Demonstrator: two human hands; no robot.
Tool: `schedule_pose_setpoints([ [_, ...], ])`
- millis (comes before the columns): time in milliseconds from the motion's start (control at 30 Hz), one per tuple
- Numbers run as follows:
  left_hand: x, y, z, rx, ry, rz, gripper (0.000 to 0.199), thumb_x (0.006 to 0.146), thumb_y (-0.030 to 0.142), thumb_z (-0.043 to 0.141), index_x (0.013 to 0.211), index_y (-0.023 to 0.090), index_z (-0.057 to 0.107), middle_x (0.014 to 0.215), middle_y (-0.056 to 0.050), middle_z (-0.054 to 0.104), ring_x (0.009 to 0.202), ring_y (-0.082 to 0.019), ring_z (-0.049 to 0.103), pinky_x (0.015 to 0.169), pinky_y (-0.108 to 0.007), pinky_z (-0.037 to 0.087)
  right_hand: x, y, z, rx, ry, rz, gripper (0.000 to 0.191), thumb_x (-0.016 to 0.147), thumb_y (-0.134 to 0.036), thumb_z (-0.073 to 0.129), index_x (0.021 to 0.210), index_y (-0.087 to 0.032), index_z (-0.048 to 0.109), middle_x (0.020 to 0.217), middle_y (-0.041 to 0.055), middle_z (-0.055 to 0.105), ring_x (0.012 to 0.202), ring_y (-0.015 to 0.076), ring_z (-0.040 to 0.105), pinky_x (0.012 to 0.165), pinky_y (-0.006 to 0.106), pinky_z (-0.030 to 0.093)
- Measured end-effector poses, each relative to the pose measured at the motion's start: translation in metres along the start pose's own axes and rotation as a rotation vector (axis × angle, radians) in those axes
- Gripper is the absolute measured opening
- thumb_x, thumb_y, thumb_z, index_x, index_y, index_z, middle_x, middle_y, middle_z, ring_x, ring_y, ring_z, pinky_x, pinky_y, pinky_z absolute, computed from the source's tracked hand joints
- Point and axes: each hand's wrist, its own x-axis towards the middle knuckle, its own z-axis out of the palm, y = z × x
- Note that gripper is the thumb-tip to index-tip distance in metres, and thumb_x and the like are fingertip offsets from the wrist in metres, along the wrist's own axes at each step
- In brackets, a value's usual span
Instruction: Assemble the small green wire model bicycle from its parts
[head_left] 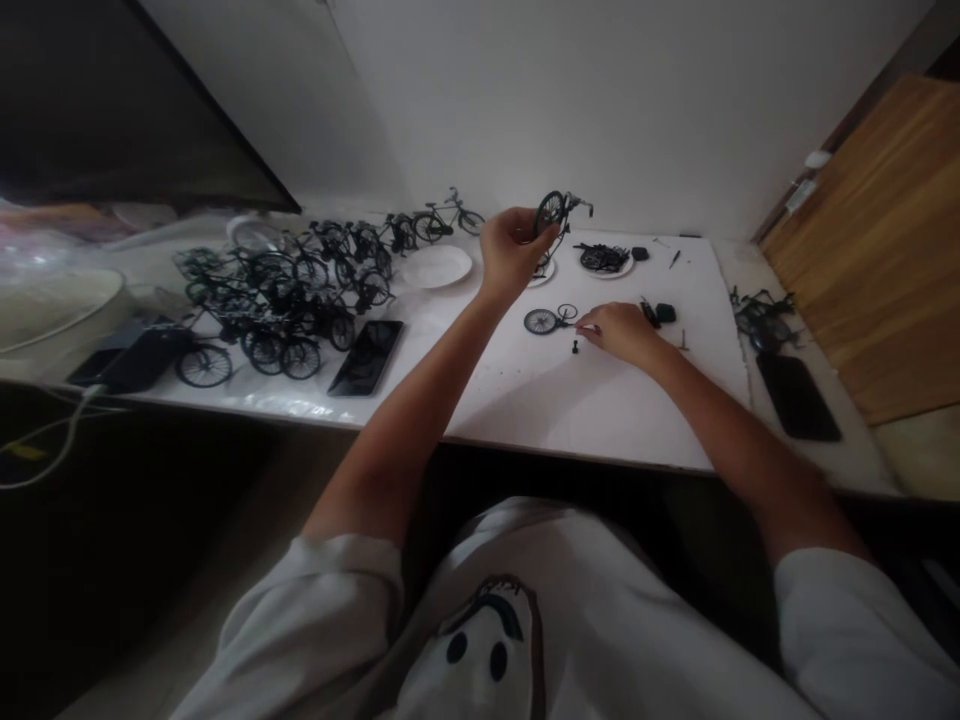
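My left hand [514, 250] is raised over the white work surface [525, 400], its fingers closed round a dark miniature bicycle [551, 208] with a wheel and handlebar showing. Lower and to the right, my right hand [611, 330] has its thumb and fingers pinched together at the surface. What lies in the pinch is too small to make out. Just left of those fingertips are a loose bicycle wheel [541, 321] and a thin ring [568, 311]. A small black part [575, 347] sits right below the fingertips.
Many assembled miniature bicycles [300, 270] crowd the left side, near a white plate [437, 267] and a phone [366, 358]. Dark parts [604, 258] fill another plate behind my right hand. At right lie a second phone [797, 396] and a wooden board [885, 240].
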Motion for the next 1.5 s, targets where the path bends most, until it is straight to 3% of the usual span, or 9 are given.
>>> schedule_pose_setpoints([
  [167, 0.003, -0.008, 0.011, 0.059, 0.02, 0.078, 0.055, 0.084, 0.069, 0.09, 0.102, 0.019, 0.076, 0.093, -0.006, 0.082, 0.085, -0.019, 0.081, 0.078, -0.03, 0.071, 0.004, -0.005, 0.005, -0.082, -0.073, -0.008, 0.03, 0.112, -0.031, 0.062, 0.128, -0.024, 0.087, 0.131, 0.0107, 0.085, 0.118, 0.0325, 0.079, 0.089, 0.039, 0.054],
  [333, -0.025, -0.018, 0.028, 0.105, 0.083, 0.064, 0.038, 0.092, 0.053, 0.087, 0.108, 0.02, 0.077, 0.099, -0.007, 0.084, 0.088, -0.018, 0.081, 0.08, -0.028, 0.07, 0.003, -0.002, 0.017, -0.062, -0.055, -0.009, 0.028, 0.111, -0.03, 0.064, 0.125, -0.026, 0.088, 0.132, 0.0088, 0.085, 0.12, 0.032, 0.08, 0.093, 0.038, 0.054],
  [500, -0.055, -0.019, 0.027, 0.108, 0.077, 0.013, 0.022, 0.093, 0.034, 0.083, 0.108, 0.02, 0.077, 0.099, -0.006, 0.084, 0.084, -0.015, 0.079, 0.076, -0.025, 0.068, 0.001, -0.004, 0.02, -0.08, -0.043, -0.011, 0.033, 0.114, -0.033, 0.057, 0.127, -0.027, 0.087, 0.131, 0.009, 0.085, 0.117, 0.0302, 0.08, 0.092, 0.038, 0.054],
  [700, -0.061, -0.014, 0.023, 0.189, 0.046, 0.057, 0.02, 0.094, 0.032, 0.081, 0.111, 0.021, 0.078, 0.101, -0.006, 0.083, 0.086, -0.015, 0.079, 0.074, -0.024, 0.066, -0.002, -0.006, 0.02, -0.039, -0.056, 0.059, 0.03, 0.113, -0.028, 0.059, 0.123, -0.025, 0.087, 0.129, 0.0092, 0.085, 0.116, 0.0293, 0.08, 0.091, 0.036, 0.052],
  [867, -0.067, -0.012, 0.028, 0.243, -0.004, 0.16, 0.018, 0.097, 0.028, 0.079, 0.113, 0.021, 0.079, 0.103, -0.006, 0.083, 0.089, -0.015, 0.079, 0.082, -0.028, 0.067, -0.004, -0.007, 0.019, -0.021, -0.076, 0.09, 0.024, 0.112, -0.029, 0.062, 0.121, -0.022, 0.084, 0.125, 0.0105, 0.086, 0.116, 0.0301, 0.08, 0.092, 0.035, 0.052],
  [1100, -0.072, -0.007, 0.032, 0.264, -0.035, 0.21, 0.016, 0.099, 0.03, 0.079, 0.113, 0.022, 0.079, 0.104, -0.007, 0.084, 0.091, -0.016, 0.079, 0.083, -0.029, 0.068, -0.012, -0.016, 0.021, -0.133, -0.083, 0.065, 0.03, 0.11, -0.009, 0.048, 0.124, -0.013, 0.075, 0.125, 0.0188, 0.08, 0.113, 0.0303, 0.076, 0.085, 0.035, 0.051],
  [1300, -0.071, -0.004, 0.033, 0.221, -0.044, 0.211, 0.016, 0.097, 0.028, 0.079, 0.112, 0.023, 0.08, 0.104, -0.006, 0.083, 0.093, -0.018, 0.079, 0.083, -0.031, 0.068, -0.013, -0.005, 0.025, -0.116, 0.083, 0.038, 0.034, 0.106, -0.003, 0.044, 0.121, -0.015, 0.071, 0.129, 0.0185, 0.071, 0.118, 0.0303, 0.068, 0.074, 0.035, 0.047],
  [1433, -0.073, 0.001, 0.033, 0.208, -0.048, 0.195, 0.015, 0.096, 0.027, 0.08, 0.111, 0.023, 0.08, 0.103, -0.007, 0.083, 0.093, -0.017, 0.08, 0.082, -0.03, 0.069, -0.009, 0.007, 0.028, 0.157, 0.266, 0.099, 0.023, 0.108, -0.011, 0.044, 0.116, -0.021, 0.064, 0.13, 0.014, 0.062, 0.104, 0.0242, 0.068, 0.075, 0.034, 0.048],
  [1500, -0.075, 0.004, 0.034, 0.202, -0.056, 0.202, 0.015, 0.096, 0.029, 0.081, 0.11, 0.022, 0.081, 0.102, -0.006, 0.084, 0.091, -0.017, 0.08, 0.082, -0.03, 0.069, -0.006, 0.012, 0.029, 0.294, 0.43, 0.094, 0.018, 0.108, -0.015, 0.042, 0.111, -0.023, 0.058, 0.125, 0.012, 0.059, 0.102, 0.0229, 0.066, 0.082, 0.035, 0.052],
])
